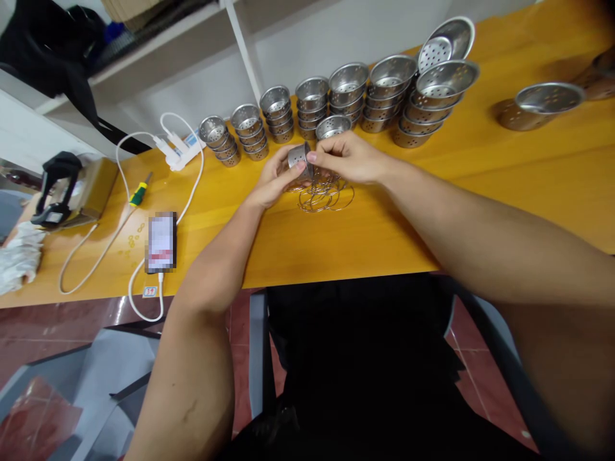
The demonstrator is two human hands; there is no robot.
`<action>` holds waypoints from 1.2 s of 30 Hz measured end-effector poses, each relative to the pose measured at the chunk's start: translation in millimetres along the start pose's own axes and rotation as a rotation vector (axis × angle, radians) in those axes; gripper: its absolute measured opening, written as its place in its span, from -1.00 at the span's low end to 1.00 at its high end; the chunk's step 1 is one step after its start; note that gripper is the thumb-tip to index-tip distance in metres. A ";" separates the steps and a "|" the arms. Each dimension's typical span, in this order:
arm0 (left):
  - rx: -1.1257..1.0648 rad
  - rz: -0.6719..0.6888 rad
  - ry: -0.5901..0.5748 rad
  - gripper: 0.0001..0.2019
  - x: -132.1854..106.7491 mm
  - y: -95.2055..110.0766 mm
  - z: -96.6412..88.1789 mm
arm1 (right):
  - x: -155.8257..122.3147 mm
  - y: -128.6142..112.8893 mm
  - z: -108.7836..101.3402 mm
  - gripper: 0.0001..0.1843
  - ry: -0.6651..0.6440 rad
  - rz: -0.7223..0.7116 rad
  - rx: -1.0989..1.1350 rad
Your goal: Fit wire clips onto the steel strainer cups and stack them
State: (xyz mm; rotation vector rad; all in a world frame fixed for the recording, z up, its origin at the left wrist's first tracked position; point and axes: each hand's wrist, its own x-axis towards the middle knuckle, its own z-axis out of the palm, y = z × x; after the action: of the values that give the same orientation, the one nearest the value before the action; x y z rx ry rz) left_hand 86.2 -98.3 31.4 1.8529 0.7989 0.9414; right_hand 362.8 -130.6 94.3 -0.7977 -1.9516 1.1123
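A small perforated metal cup [298,155] lies tilted on its side in my left hand [276,176], with the fingers and thumb closed round it. At the cup's rim is my right hand [350,157], its thumb pressed against the edge and its fingers curled in; whether it also pinches a wire there cannot be made out. Just below both hands, a loose heap of thin wire rings [327,194] rests on the table. Behind the right hand stands another perforated cup [333,125], partly covered by the fingers.
Stacks of perforated cups [346,86] line the yellow table [346,250] along the wall. A single cup [538,105] stands far right. To the left are a phone [161,243], a screwdriver [139,192], a power strip [185,153], white cables and small yellow rings [132,241].
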 end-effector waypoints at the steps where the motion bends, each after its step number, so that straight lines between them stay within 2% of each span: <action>1: 0.043 0.030 0.019 -0.07 0.4 0.3 0.1 | 1.0 1.5 0.2 0.14 0.013 -0.003 0.004; 4: 0.123 0.085 0.055 -0.07 1.5 3.3 0.2 | 4.0 4.4 1.0 0.15 0.047 0.015 0.059; 6: 0.107 0.074 0.057 -0.04 1.4 6.6 -1.0 | 5.5 3.3 0.7 0.17 0.072 0.038 0.164; 9: 0.013 -0.011 0.048 0.02 1.1 7.5 -6.3 | 5.3 -2.9 -2.9 0.17 0.090 0.061 0.341; 11: -0.021 -0.081 0.070 0.03 2.8 0.6 -12.5 | 3.2 -6.3 -5.8 0.14 0.121 0.074 0.362; 13: 0.006 -0.109 0.119 0.04 6.7 -13.1 -20.3 | 0.3 -5.2 -6.8 0.10 0.156 0.072 0.245; 15: 0.071 -0.073 0.161 0.05 11.7 -29.7 -27.9 | -2.6 1.2 -4.4 0.05 0.154 0.041 0.009; 17: 0.102 -0.029 0.240 0.07 16.0 -43.1 -32.8 | -5.6 9.6 1.1 -0.09 0.128 -0.006 -0.223; 20: 0.084 0.028 0.338 0.10 18.4 -49.2 -32.2 | -10.9 14.4 10.5 -0.37 0.146 -0.040 -0.413; 22: 0.073 0.063 0.312 0.06 17.6 -45.2 -28.0 | -15.0 8.3 14.3 -0.40 0.184 -0.023 -0.499; 27: 0.136 0.168 0.179 0.02 17.0 -33.8 -18.8 | -21.6 -16.3 14.2 -0.36 0.248 -0.008 -0.555; 32: 0.217 0.205 0.160 0.12 20.0 -29.9 -16.2 | -14.4 -13.2 7.5 -0.49 0.051 -0.150 -0.490; 34: 0.248 0.174 0.154 0.14 18.9 -30.1 -15.9 | -11.8 -10.5 -0.3 -0.44 0.090 -0.108 -0.498; 36: 0.255 0.125 0.145 0.11 16.4 -32.6 -16.4 | -11.3 -10.2 -12.1 -0.36 0.199 -0.028 -0.523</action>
State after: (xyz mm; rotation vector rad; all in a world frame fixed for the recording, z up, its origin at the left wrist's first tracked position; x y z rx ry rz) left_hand 75.8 -64.9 11.8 2.0921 0.9347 1.1046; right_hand 377.4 -138.8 104.3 -1.1007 -2.0942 0.4768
